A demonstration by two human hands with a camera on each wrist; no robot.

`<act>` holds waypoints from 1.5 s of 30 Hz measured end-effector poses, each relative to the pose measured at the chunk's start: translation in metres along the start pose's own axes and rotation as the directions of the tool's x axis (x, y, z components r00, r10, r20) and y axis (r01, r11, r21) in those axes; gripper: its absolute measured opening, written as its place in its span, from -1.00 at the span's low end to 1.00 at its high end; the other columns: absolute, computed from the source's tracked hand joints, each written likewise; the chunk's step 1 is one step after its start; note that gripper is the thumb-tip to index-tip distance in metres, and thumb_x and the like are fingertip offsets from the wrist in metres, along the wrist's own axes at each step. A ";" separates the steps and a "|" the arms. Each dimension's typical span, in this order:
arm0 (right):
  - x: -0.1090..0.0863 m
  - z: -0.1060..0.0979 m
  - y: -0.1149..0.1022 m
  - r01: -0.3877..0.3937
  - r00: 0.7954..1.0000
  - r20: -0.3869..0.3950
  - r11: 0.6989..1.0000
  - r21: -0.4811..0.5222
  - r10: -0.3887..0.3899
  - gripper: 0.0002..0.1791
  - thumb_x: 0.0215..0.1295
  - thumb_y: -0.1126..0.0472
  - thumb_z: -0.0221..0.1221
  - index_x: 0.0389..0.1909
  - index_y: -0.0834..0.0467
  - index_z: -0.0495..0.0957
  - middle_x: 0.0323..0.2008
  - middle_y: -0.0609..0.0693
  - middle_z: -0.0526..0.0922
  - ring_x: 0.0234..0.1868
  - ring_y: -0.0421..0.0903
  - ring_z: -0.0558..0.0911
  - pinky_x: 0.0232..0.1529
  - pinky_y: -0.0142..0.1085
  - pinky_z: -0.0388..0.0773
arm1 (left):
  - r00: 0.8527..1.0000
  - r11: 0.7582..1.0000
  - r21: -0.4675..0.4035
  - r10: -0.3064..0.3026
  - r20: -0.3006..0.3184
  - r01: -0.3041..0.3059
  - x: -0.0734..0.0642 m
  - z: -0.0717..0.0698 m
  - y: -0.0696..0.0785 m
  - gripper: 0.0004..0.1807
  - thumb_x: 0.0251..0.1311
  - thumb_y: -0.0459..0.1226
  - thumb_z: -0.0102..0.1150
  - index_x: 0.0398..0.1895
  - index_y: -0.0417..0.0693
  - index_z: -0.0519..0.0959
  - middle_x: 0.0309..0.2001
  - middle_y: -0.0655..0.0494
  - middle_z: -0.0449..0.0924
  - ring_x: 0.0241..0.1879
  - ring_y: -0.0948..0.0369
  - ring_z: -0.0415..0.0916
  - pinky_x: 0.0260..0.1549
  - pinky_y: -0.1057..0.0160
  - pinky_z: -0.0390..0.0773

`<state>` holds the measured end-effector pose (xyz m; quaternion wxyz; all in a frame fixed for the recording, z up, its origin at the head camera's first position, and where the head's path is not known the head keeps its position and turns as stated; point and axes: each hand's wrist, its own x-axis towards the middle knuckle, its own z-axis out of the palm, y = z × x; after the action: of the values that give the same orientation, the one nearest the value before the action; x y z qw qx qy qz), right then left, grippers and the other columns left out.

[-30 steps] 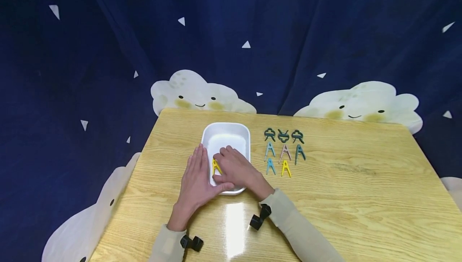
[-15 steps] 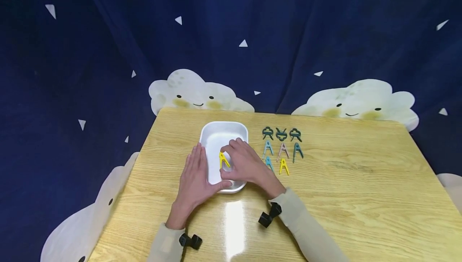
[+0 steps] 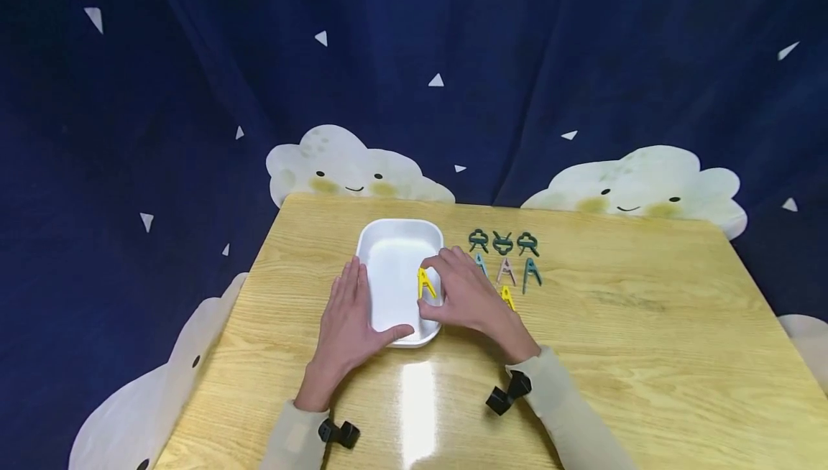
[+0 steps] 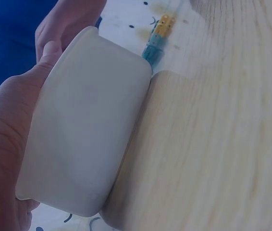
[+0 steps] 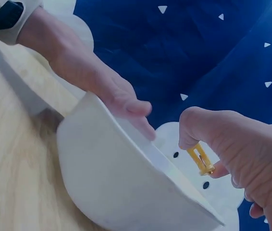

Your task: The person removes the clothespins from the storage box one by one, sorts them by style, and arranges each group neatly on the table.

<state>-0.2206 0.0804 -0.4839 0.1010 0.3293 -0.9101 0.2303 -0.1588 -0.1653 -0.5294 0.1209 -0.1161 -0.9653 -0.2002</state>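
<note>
My right hand (image 3: 462,290) pinches a yellow clothespin (image 3: 425,283) between thumb and fingers, above the right side of a white tray (image 3: 388,276). In the right wrist view, the clothespin (image 5: 201,159) shows up beyond the tray's rim (image 5: 155,166). My left hand (image 3: 349,315) lies along the tray's left side with straight fingers, its thumb stretched along the front rim. The left wrist view has the tray's outer wall (image 4: 85,125) in front, with part of that hand (image 4: 6,130) at the rim.
Right of the tray, clothespins lie in rows: dark green clips (image 3: 502,242) at the back, then a light blue (image 3: 480,263), a pink (image 3: 507,271) and a teal one (image 3: 532,273), and a second yellow one (image 3: 507,296) partly behind my right wrist. A patterned curtain (image 3: 414,60) hangs behind the wooden table (image 3: 647,355).
My right hand has lifted the yellow clothespin from the tray's left side and carried it rightward, now covering some clothespins on the table. The left hand has stayed at the tray.
</note>
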 end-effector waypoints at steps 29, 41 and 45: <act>-0.078 -0.029 0.071 -0.116 0.991 -0.073 0.991 -0.065 0.112 -0.31 0.03 -0.11 0.36 0.14 0.22 0.61 -0.14 0.08 0.64 -0.16 0.00 0.40 -0.12 -0.15 0.37 | 0.999 1.000 -0.017 -0.013 0.031 0.013 0.000 0.001 0.002 0.58 -0.10 0.65 0.14 0.64 -0.39 -0.09 0.69 -0.21 -0.26 0.67 -0.09 -0.21 0.62 -0.08 -0.11; -0.111 -0.036 0.098 -0.173 0.982 -0.097 0.980 -0.102 0.164 -0.31 -0.01 -0.09 0.39 0.09 0.26 0.63 -0.32 -0.03 0.53 -0.30 -0.05 0.30 -0.27 -0.25 0.19 | 0.999 1.000 -0.016 -0.021 0.037 0.022 0.000 0.000 0.001 0.58 -0.10 0.64 0.16 0.65 -0.38 -0.10 0.69 -0.20 -0.26 0.67 -0.08 -0.22 0.62 -0.09 -0.10; -0.120 -0.040 0.107 -0.192 0.979 -0.098 0.974 -0.122 0.181 -0.30 -0.01 -0.10 0.40 0.09 0.28 0.63 -0.38 -0.04 0.46 -0.32 -0.04 0.28 -0.29 -0.25 0.17 | 0.999 0.999 -0.022 -0.022 0.033 0.023 0.000 0.000 0.001 0.58 -0.11 0.64 0.16 0.65 -0.38 -0.09 0.69 -0.22 -0.22 0.68 -0.06 -0.23 0.62 -0.09 -0.10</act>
<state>-0.1969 0.2382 -0.5272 0.1396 0.2246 -0.9450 0.1925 -0.1583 -0.1639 -0.5293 0.1018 -0.1097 -0.9661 -0.2102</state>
